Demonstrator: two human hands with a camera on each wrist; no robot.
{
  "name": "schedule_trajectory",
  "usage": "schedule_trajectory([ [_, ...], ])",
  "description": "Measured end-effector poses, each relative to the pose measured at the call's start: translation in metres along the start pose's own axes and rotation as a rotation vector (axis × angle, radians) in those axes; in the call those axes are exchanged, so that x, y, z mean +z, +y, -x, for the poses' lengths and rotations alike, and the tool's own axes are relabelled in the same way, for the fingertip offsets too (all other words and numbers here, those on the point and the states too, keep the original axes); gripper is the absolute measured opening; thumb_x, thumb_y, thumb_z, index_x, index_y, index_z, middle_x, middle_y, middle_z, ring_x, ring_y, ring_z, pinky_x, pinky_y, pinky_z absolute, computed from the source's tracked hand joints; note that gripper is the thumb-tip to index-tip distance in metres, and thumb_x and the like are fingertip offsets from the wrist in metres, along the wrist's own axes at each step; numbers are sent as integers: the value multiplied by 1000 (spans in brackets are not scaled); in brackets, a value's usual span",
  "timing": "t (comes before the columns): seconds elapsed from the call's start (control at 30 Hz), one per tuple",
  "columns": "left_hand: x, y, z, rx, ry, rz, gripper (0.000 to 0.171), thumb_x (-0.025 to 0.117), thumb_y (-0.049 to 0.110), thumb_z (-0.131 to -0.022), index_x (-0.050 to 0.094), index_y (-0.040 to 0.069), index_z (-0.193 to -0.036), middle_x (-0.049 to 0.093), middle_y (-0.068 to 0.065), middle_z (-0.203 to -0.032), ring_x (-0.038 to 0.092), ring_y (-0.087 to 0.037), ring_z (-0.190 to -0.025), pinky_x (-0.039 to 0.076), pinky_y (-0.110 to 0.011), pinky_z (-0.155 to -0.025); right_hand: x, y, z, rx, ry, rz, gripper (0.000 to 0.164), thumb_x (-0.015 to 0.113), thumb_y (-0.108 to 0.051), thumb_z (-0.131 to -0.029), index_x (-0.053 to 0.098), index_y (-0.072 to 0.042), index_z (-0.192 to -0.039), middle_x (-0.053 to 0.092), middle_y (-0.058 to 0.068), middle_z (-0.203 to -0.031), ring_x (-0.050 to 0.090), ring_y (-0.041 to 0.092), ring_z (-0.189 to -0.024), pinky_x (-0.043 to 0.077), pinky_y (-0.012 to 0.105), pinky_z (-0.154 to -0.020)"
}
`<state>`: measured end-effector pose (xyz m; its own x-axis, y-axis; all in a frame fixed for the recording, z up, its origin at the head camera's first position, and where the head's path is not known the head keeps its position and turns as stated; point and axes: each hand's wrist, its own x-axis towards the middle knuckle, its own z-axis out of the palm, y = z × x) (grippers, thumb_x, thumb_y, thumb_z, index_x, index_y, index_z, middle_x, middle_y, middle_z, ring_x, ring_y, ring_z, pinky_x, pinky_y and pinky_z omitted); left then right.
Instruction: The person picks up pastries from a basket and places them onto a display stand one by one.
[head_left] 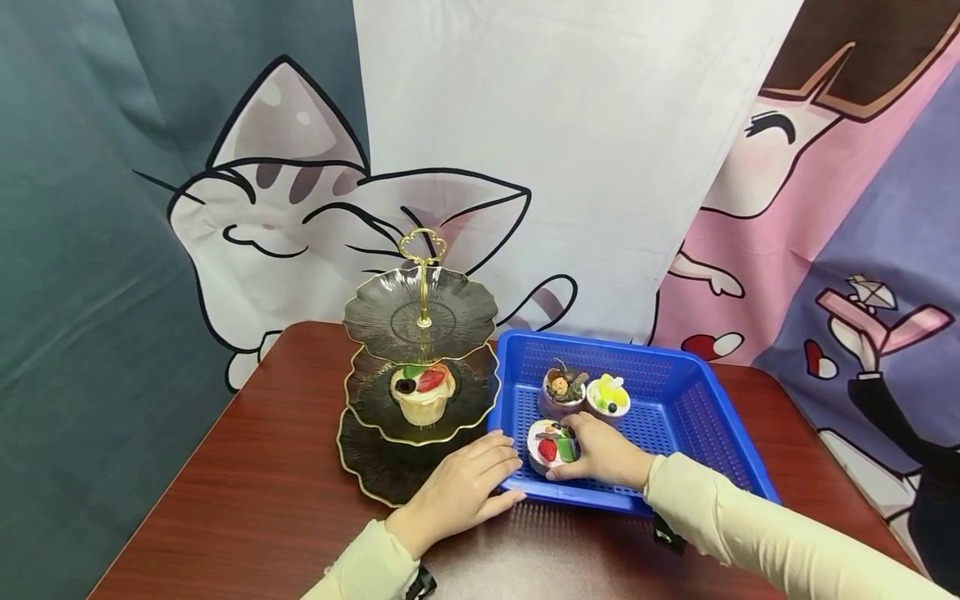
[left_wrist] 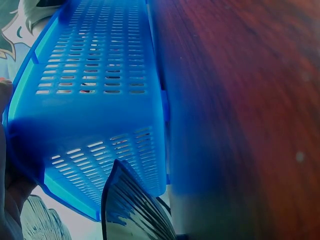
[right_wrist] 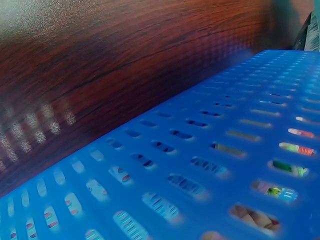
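Observation:
My right hand (head_left: 603, 454) reaches over the front rim of the blue plastic basket (head_left: 686, 392). Its thumb and fingers grip a toy cupcake (head_left: 547, 450) topped with a strawberry and green fruit, in the basket's front left part. Behind it sit a chocolate-coloured cupcake (head_left: 562, 396) and one with yellow fruit (head_left: 606, 396). My left hand (head_left: 465, 483) rests with fairly straight fingers at the basket's front left corner. In the left wrist view, part of that hand (left_wrist: 12, 200) shows along the basket's rim. Through the basket's slots, the right wrist view gives glimpses of the right hand (right_wrist: 255, 218).
Left of the basket stands a three-tier dark stand (head_left: 420, 321) with gold edges and a gold handle. Its middle tier carries another fruit-topped cupcake (head_left: 423, 400). Everything stands on a reddish-brown wooden table (head_left: 247, 492). A cartoon-printed cloth (head_left: 585, 167) hangs behind.

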<state>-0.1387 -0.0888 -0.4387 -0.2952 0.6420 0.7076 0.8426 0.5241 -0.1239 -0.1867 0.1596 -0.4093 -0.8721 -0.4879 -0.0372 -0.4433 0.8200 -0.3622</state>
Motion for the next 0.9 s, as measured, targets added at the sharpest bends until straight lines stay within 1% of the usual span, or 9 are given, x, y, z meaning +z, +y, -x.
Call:
schedule_trajectory([
  [0.2,0,0,0,-1,9,-7,32,63,39,-91,71,10,-100,71,-3,-105,64,-17,-108,48,-30,-105,2,1,-1,-33,14,20,69,82,-44,-68,58,4,-112,62,9,-102,57,16,-91,53,38,-82],
  [0.33,1,-1,0,2,13,-8,32,64,39,-90,71,10,-100,70,-3,-104,64,-17,-108,47,-30,-106,3,2,-1,-70,45,34,64,81,-41,-69,59,4,-108,62,7,-98,57,16,-88,53,35,-79],
  [0.5,2,-1,1,4,17,2,32,63,39,-91,71,9,-99,70,-3,-104,64,-17,-107,48,-31,-106,4,3,-2,-86,68,36,60,80,-40,-69,59,3,-105,62,5,-94,56,13,-84,53,31,-75],
  [0.7,2,-1,1,4,19,7,33,62,39,-92,71,8,-99,70,-3,-104,64,-17,-107,48,-31,-106,4,4,-2,-68,73,37,56,79,-39,-68,60,1,-103,61,2,-91,54,10,-80,51,26,-70],
  [0.9,2,0,0,7,21,10,32,61,39,-92,71,9,-99,70,-3,-103,64,-16,-107,47,-30,-107,3,5,-2,-41,77,19,54,79,-39,-68,61,-1,-101,60,0,-88,53,9,-78,50,25,-68],
])
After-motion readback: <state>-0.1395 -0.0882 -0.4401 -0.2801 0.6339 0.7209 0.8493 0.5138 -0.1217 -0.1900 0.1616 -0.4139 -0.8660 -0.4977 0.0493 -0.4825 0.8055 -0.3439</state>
